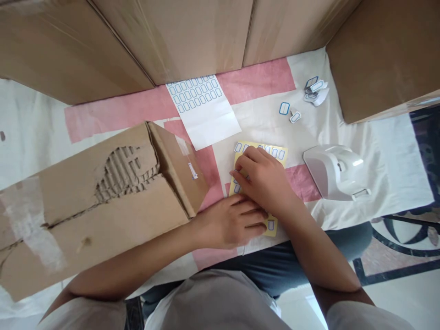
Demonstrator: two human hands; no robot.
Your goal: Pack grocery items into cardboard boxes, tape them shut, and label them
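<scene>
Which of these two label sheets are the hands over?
The yellow rectangular paper sheet, partly covered by the left hand and right hand; the white rectangular paper sheet lies uncovered, farther out, beside the brown cardboard boxes.

A label sheet (280, 158) lies beneath both hands (263, 178), a carton (137, 215) at left, a device (337, 172) right. Boxes (175, 41) stand behind.

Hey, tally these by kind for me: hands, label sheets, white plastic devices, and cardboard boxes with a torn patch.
Hands: 2 (left hand, right hand)
Label sheets: 2 (yellow sheet, white sheet)
White plastic device: 1
Torn cardboard box: 1
Total: 6
</scene>
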